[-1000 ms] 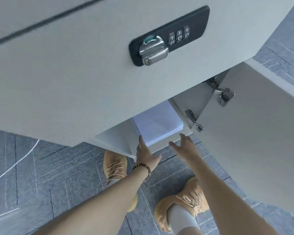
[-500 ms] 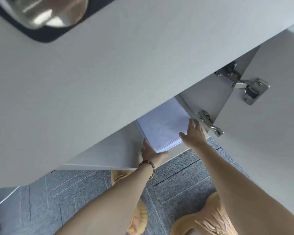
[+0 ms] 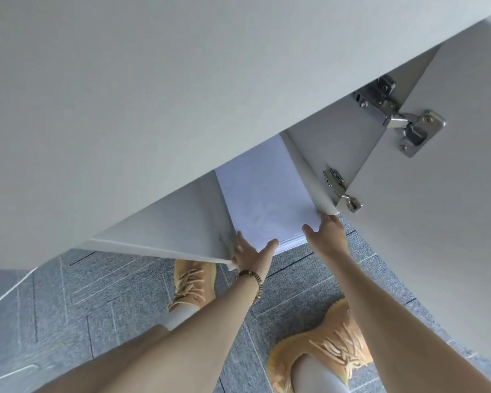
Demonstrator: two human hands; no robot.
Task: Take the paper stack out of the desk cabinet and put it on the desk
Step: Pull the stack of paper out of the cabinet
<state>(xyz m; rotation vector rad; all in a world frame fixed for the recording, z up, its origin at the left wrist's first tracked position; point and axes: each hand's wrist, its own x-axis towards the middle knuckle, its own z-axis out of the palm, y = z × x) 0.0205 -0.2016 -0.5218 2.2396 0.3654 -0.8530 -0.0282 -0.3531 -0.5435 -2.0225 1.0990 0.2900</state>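
Note:
A white paper stack [image 3: 264, 199] lies on the floor of the open desk cabinet [image 3: 165, 222], its near edge sticking out past the cabinet's front. My left hand [image 3: 251, 252] grips the stack's near left corner, thumb on top. My right hand [image 3: 325, 232] holds the near right corner, thumb on top and fingers along the side. The far part of the stack is hidden under the grey panel [image 3: 153, 95] above.
The cabinet door [image 3: 451, 222] stands open on the right, with metal hinges [image 3: 403, 123] on its inner side. Below is grey carpet [image 3: 68, 307] with my two tan shoes [image 3: 194, 282] standing close in front of the cabinet.
Both hands have gone from reaching toward the stack to gripping its two near corners. The stack's near edge has slid toward me, past the cabinet's front. The view has moved closer.

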